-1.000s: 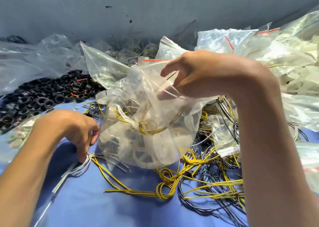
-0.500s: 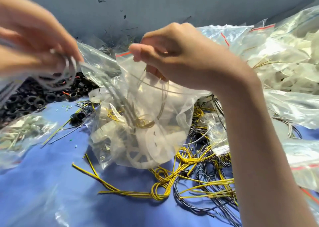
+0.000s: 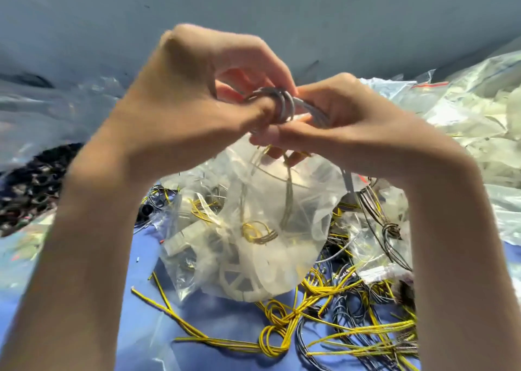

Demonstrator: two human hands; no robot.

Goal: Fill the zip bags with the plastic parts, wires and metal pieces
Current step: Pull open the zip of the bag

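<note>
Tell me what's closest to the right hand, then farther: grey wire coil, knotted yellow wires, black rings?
1. Grey wire coil, pinched in the right hand.
2. Knotted yellow wires, below on the blue surface.
3. Black rings, far left.

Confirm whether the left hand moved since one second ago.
Yes. The left hand rose from the blue table beside the zip bag's base to above it, holding a grey wire coil.

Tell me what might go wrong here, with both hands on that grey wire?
The grey wire coil, pinched between left hand and right hand, could spring loose and unwind. The zip bag sags slack below, so the coil might miss it and tangle in the yellow wires.
</note>
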